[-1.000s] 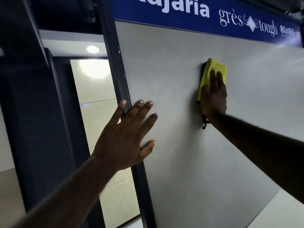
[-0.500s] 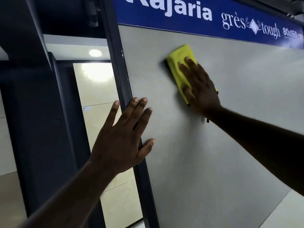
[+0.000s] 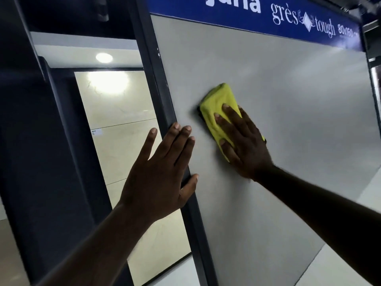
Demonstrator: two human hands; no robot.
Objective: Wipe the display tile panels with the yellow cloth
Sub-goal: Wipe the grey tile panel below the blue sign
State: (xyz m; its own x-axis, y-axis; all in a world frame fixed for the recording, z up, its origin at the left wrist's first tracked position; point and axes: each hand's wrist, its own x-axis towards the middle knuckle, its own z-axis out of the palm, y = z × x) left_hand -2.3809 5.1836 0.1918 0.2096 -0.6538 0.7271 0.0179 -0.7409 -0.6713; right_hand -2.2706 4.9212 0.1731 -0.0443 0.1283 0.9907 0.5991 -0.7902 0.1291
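A large grey display tile panel (image 3: 288, 104) stands upright in a dark frame (image 3: 158, 83), under a blue sign (image 3: 268, 15) with white lettering. My right hand (image 3: 245, 145) presses a folded yellow cloth (image 3: 220, 104) flat against the panel, left of its middle, with straight fingers spread over the cloth. My left hand (image 3: 162, 172) lies flat with straight fingers on the panel's left edge, over the dark frame, thumb on the grey tile. Part of the cloth is hidden under my right hand.
Behind the frame on the left stands a glossy cream tile panel (image 3: 121, 141) that reflects a ceiling light. A dark panel edge (image 3: 41, 141) rises at far left. Pale floor (image 3: 350, 265) shows at bottom right.
My right hand has swept the yellow cloth left across the panel and then down toward my left hand. My left hand has stayed on the frame edge.
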